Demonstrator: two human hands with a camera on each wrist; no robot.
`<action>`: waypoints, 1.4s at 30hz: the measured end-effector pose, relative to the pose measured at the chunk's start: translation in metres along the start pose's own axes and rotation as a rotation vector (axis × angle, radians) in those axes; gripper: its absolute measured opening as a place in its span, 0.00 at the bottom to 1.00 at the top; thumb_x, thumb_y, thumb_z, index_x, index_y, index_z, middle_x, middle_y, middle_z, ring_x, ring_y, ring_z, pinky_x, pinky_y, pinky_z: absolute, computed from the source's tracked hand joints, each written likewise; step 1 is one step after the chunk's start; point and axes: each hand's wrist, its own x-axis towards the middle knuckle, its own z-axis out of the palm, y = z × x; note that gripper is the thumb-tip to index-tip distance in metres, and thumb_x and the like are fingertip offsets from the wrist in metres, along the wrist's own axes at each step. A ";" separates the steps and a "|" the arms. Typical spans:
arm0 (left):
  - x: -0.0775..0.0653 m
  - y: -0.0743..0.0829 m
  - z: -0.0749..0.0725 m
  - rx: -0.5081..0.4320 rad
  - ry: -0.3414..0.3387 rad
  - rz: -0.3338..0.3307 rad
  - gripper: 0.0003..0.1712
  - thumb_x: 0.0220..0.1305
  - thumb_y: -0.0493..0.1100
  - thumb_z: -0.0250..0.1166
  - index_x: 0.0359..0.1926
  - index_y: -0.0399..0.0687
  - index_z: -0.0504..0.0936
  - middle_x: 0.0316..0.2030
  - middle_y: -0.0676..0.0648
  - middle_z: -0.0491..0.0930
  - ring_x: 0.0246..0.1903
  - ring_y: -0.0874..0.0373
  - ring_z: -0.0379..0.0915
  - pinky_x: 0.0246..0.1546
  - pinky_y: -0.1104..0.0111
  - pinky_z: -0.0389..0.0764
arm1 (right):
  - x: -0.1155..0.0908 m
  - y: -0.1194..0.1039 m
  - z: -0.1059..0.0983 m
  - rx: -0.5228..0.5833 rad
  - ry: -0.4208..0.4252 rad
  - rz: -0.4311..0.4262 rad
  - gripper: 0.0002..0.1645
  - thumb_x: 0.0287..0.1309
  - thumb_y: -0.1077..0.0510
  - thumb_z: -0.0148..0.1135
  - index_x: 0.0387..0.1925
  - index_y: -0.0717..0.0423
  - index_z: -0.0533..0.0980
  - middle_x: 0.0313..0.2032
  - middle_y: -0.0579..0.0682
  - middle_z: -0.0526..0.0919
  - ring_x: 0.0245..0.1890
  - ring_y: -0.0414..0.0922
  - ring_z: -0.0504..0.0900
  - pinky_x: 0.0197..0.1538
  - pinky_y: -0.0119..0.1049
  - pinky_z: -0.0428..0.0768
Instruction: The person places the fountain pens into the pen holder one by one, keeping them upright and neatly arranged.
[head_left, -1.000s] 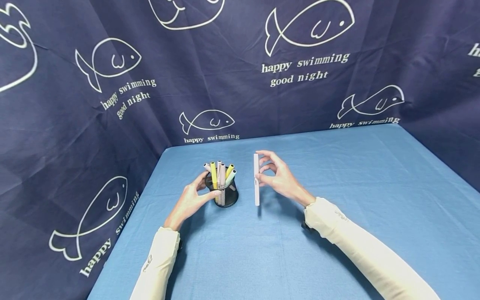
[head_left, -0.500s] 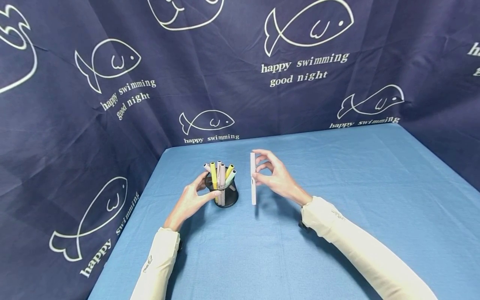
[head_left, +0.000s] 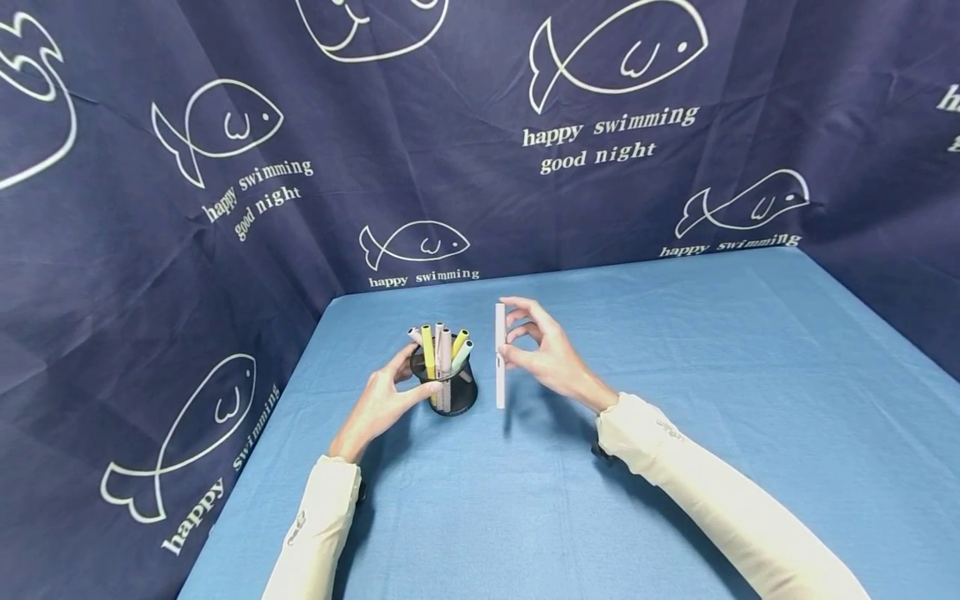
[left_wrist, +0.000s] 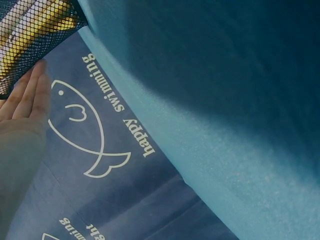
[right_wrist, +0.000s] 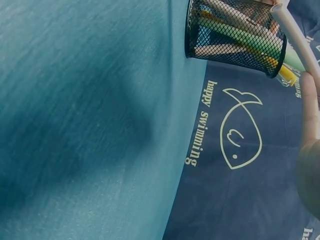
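A black mesh pen holder [head_left: 462, 397] stands on the blue cloth, with several pens in yellow, pale pink and mint green leaning in it. My left hand [head_left: 377, 403] holds it from the left, thumb at the near side and fingers round the far side; in the left wrist view the fingers lie along the mesh. To the right of the holder, my right hand [head_left: 553, 357] pinches a pale pink pen [head_left: 500, 385] between thumb and fingers. That pen is upright above the cloth, its shadow below it. In the right wrist view the pen [right_wrist: 296, 35] overlaps the holder's open end.
Blue cloth [head_left: 675, 358] covers the table. A dark navy curtain [head_left: 480, 192] with white fish drawings and lettering rises at the back and both sides. Cream sleeves [head_left: 720, 492] cover both forearms.
My right hand has moved a little left with the upright pink pen, closer to the pen holder. The left hand and the holder have stayed in place.
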 end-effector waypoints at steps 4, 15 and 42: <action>0.000 0.001 0.000 0.003 0.001 0.001 0.51 0.61 0.57 0.77 0.78 0.46 0.64 0.61 0.40 0.81 0.61 0.41 0.76 0.63 0.45 0.72 | 0.001 -0.002 0.002 0.005 0.001 -0.009 0.40 0.59 0.81 0.63 0.71 0.60 0.68 0.49 0.64 0.71 0.41 0.50 0.80 0.36 0.51 0.88; 0.000 -0.001 -0.001 0.011 -0.006 -0.005 0.52 0.61 0.58 0.77 0.78 0.46 0.63 0.62 0.40 0.80 0.62 0.41 0.75 0.63 0.43 0.72 | 0.006 -0.004 0.009 0.032 -0.005 -0.025 0.42 0.57 0.82 0.64 0.71 0.62 0.67 0.49 0.64 0.71 0.41 0.49 0.80 0.36 0.50 0.88; 0.000 0.000 0.000 -0.014 -0.003 0.020 0.50 0.61 0.56 0.77 0.78 0.46 0.64 0.60 0.41 0.81 0.60 0.41 0.77 0.63 0.44 0.73 | 0.015 -0.005 0.030 0.053 -0.010 -0.072 0.41 0.58 0.81 0.64 0.72 0.63 0.66 0.50 0.62 0.72 0.42 0.49 0.80 0.36 0.49 0.88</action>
